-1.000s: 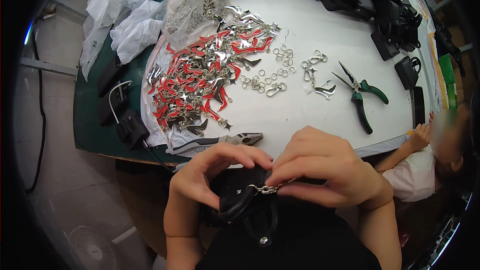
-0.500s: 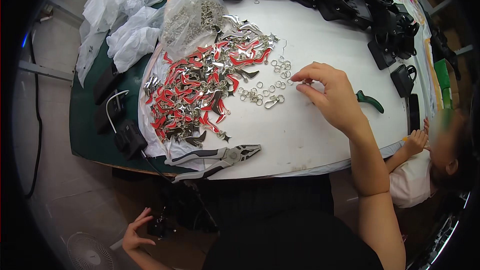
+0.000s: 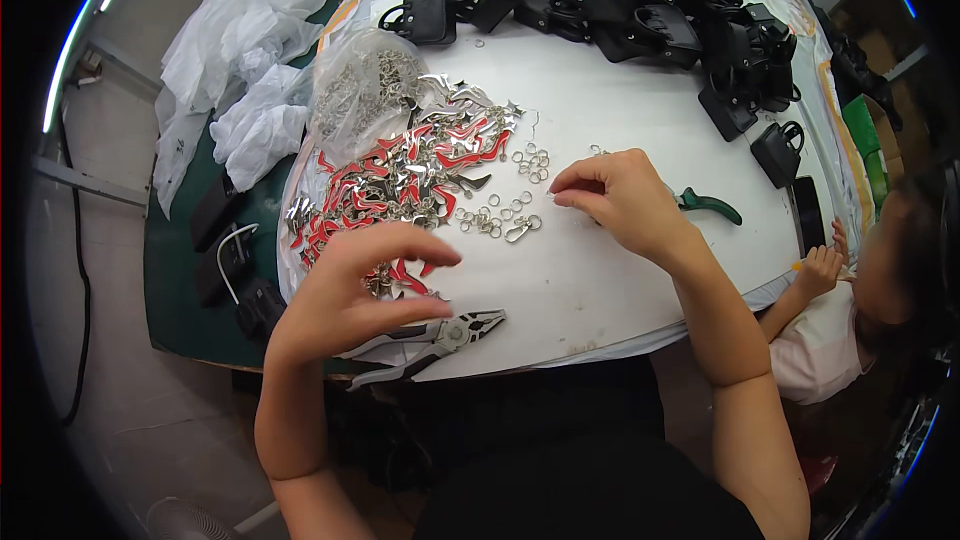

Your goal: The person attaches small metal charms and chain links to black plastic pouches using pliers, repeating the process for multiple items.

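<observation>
1. Small silver rings and clasps (image 3: 505, 212) are scattered loosely on the white bench, between the two hands.
2. A heap of red and silver charms (image 3: 400, 185) is spread flat just left of the rings.
3. Grey-handled pliers (image 3: 430, 340) are laid flat near the bench's front edge, jaws pointing right.

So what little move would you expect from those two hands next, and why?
Probably the left hand lowers and pinches one red-and-silver charm off the pile. It hovers open and empty over the pile's near edge, while the right hand has its fingertips pinched beside the loose metal rings, perhaps on one, though that is too small to tell. The pliers lie untouched.
</observation>
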The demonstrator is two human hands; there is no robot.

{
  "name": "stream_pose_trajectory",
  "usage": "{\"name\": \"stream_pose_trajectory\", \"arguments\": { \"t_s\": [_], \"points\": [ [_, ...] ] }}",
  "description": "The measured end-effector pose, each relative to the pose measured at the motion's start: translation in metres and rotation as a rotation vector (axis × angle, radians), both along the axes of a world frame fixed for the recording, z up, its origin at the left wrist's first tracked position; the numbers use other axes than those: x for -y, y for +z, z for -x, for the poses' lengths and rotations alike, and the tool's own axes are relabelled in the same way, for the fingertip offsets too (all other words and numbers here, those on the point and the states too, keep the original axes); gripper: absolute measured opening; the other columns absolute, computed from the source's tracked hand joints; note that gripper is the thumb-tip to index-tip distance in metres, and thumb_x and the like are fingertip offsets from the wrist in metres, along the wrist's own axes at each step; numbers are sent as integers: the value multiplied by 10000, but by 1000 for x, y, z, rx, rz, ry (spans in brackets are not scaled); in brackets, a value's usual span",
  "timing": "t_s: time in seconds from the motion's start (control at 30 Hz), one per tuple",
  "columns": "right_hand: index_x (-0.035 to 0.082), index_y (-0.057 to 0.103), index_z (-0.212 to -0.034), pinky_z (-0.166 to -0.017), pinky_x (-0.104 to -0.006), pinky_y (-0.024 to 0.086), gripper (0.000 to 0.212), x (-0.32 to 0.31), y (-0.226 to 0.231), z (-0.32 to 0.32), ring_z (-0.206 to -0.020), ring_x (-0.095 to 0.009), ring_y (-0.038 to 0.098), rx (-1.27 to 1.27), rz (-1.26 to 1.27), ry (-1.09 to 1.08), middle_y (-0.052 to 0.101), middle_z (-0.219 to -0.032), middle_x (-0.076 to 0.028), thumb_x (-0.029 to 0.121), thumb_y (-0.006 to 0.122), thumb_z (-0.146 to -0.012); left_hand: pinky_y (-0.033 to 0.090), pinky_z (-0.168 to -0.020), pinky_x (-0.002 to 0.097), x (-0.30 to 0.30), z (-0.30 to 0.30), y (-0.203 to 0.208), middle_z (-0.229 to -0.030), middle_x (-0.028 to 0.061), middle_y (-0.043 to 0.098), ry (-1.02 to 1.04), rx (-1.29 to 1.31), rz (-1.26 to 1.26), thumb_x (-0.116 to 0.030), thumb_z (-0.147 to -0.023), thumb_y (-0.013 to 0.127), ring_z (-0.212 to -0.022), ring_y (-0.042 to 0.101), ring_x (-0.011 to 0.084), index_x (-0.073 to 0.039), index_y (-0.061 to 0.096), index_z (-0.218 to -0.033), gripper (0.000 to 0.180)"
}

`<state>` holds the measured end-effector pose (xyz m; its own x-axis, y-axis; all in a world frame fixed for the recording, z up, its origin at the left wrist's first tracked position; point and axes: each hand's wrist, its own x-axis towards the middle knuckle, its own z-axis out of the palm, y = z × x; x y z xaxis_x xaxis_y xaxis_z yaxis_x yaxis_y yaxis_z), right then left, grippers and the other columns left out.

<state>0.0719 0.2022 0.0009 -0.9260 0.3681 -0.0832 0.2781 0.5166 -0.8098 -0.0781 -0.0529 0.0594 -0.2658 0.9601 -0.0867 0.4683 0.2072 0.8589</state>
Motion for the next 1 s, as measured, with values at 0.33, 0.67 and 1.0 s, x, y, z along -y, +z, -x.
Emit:
{"name": "stream_pose_trajectory", "arguments": {
  "t_s": [0.33, 0.67, 1.0],
  "points": [
    [-12, 723, -981, -722, -224, 485, 109, -56, -1, -26, -769, -76, 622, -630, 227, -581, 721, -893, -49, 60, 700, -902, 488, -857, 354, -251, 4, -58, -1076, 84, 654, 118, -597, -410, -128, -823, 761, -1020, 597, 244, -106, 684, -1161, 348],
    [-2, 643, -1036, -705, -225, 453, 92, -66, 3, -35, -774, -79, 565, -1053, 569, -650, 682, -944, -71, 45, 628, -958, 441, -880, 369, -279, 17, -22, -1063, 76, 634, 100, -831, -569, -247, -838, 767, -1005, 555, 240, -59, 722, -866, 196],
    [-2, 622, -1012, -730, -242, 438, 82, -37, 8, -29, -803, -93, 558, -953, 623, -438, 657, -928, -79, 29, 608, -938, 520, -762, 303, -79, -46, -12, -911, 109, 711, -123, -145, -16, -41, -818, 772, -820, 680, 168, 12, 629, -853, 157]
  ]
}}
